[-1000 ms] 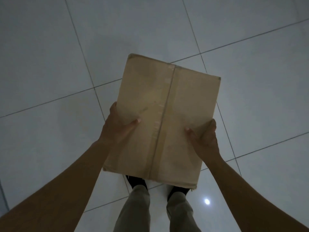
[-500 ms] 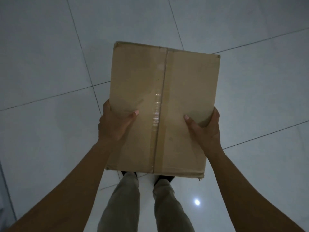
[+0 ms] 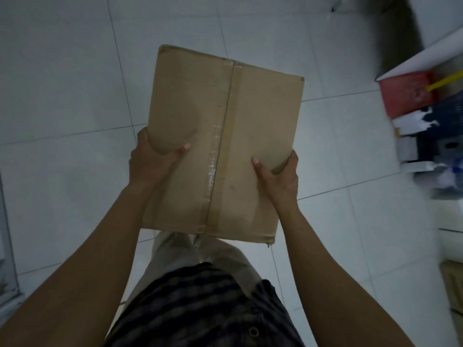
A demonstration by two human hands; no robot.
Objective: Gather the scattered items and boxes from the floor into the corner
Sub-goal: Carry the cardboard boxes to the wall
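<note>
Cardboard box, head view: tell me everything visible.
Brown cardboard box, closed, top seam taped lengthwise. Its near right corner is frayed and the top is faintly dented. It is held in the air above the tiled floor. The left grip and right grip clasp its long edges, thumbs on top; nothing else visibly touches it.

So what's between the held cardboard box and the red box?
Only bare tiled floor, crossed by a grout line, between cardboard box and red box; head view shows it.
</note>
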